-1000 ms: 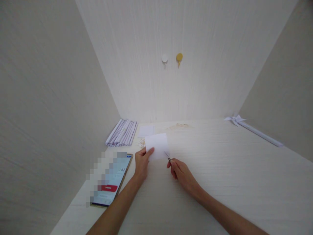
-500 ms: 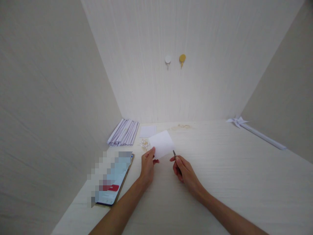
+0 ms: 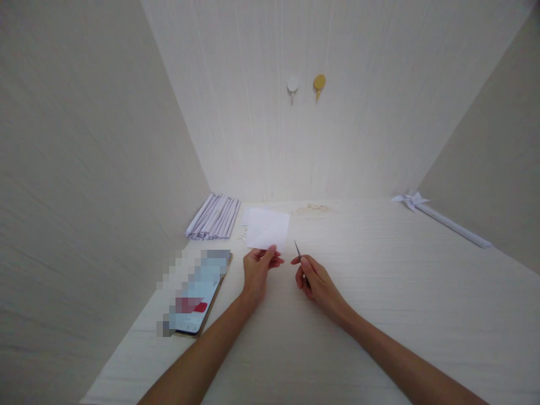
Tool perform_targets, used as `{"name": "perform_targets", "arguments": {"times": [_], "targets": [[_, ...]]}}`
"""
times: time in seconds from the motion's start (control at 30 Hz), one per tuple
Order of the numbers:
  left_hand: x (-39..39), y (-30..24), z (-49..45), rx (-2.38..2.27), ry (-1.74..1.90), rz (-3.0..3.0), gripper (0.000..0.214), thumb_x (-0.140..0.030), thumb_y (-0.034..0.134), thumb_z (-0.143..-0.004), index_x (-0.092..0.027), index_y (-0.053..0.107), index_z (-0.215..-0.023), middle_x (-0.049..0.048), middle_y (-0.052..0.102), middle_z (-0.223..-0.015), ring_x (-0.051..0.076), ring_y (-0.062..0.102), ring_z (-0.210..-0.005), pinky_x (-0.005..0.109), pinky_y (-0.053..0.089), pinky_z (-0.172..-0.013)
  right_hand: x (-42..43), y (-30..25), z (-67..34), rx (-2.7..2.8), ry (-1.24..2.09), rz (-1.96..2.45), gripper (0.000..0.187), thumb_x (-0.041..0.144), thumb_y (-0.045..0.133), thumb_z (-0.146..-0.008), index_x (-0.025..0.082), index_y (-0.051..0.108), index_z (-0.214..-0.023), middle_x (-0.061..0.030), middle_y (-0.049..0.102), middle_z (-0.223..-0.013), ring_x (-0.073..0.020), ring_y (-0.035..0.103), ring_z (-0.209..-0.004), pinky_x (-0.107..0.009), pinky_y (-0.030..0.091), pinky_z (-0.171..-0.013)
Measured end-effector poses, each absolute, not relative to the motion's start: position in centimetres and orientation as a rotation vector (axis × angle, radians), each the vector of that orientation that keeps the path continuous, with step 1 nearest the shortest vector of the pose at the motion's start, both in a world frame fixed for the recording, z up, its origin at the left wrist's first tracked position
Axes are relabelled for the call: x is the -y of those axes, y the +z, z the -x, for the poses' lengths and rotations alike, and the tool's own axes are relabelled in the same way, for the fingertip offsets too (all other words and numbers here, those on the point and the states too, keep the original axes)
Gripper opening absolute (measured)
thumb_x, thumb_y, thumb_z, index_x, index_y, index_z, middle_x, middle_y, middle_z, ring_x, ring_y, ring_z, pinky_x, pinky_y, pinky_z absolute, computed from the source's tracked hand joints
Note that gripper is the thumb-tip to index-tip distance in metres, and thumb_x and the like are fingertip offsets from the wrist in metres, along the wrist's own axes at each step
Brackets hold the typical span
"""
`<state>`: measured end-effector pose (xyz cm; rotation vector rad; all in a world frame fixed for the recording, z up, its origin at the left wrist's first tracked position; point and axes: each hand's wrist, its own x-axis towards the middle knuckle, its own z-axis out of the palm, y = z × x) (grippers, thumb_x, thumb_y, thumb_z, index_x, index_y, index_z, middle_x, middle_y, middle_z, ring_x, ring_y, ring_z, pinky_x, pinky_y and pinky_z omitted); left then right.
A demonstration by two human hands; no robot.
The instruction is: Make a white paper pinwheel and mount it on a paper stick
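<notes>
A white square of paper (image 3: 268, 228) is pinched at its lower edge by my left hand (image 3: 258, 273), thumb on top. Its near edge is raised toward me, and a faint crease or mark shows near its middle. In my right hand (image 3: 314, 281) are small scissors (image 3: 297, 250), their slim metal blades pointing up and away. The fingers mostly hide the dark handle. The blade tip is just right of the paper, apart from it. Behind the paper, another pale sheet (image 3: 244, 216) lies partly covered on the table, with small scraps (image 3: 243, 233) beside it.
Rolled white paper sticks (image 3: 214, 218) lie stacked at the back left. A phone (image 3: 202, 295), partly pixelated, lies nearer me. A paper pinwheel (image 3: 411, 200) on a white stick (image 3: 455, 226) rests along the right wall. White (image 3: 292, 84) and yellow (image 3: 319, 82) hooks hang on the back wall.
The paper has turned and shifted left, now covering most of the scraps and the sheet behind. My left grip moved to its lower edge. More of the blades shows. The view tilted slightly down.
</notes>
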<state>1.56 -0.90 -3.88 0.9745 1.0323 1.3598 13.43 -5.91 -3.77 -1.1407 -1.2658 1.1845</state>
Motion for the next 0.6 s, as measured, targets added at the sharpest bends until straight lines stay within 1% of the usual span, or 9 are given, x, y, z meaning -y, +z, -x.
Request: {"name": "perform_targets", "arguments": {"times": [0.1,0.2,0.33,0.6], "targets": [[1.16,-3.67,-1.68,-1.061,1.378,-1.043,0.020,-0.030,0.060,-0.060,-0.011,0.055,-0.059,0.0008,0.059,-0.055,0.010,0.055,-0.048,0.019,0.041,-0.044,5.87,-4.09,-13.51,1.326,1.223,1.150,0.029,0.041,0.030,-0.080,0.017,0.045,-0.075,0.0066,0.041,-0.045,-0.0042,0.029,-0.032,-0.016,0.021,-0.030],[1.43,-3.40,-1.77,-1.077,1.404,-1.097,0.020,-0.031,0.059,-0.061,-0.011,0.056,-0.062,0.0016,0.060,-0.057,0.012,0.058,-0.055,0.020,0.043,-0.046,5.85,-4.30,-13.48,1.339,1.271,1.146,0.031,0.042,0.029,-0.080,0.017,0.045,-0.069,0.0066,0.040,-0.043,-0.0044,0.030,-0.033,-0.015,0.021,-0.030],[1.67,-3.22,-1.98,-1.043,1.396,-1.083,0.022,-0.032,0.059,-0.061,-0.011,0.057,-0.067,0.0040,0.062,-0.066,0.015,0.060,-0.062,0.022,0.046,-0.049,5.88,-4.36,-13.34,1.308,1.337,1.141,0.032,0.043,0.029,-0.080,0.017,0.043,-0.066,0.0071,0.040,-0.039,-0.0041,0.028,-0.031,-0.015,0.019,-0.030],[1.83,-3.26,-2.10,-0.986,1.351,-1.033,0.023,-0.032,0.058,-0.063,-0.010,0.056,-0.070,0.0062,0.063,-0.067,0.016,0.061,-0.063,0.026,0.049,-0.055,6.04,-4.45,-13.17,1.274,1.352,1.140,0.033,0.043,0.029,-0.080,0.017,0.043,-0.064,0.0076,0.039,-0.037,-0.0042,0.027,-0.030,-0.015,0.019,-0.030]]}}
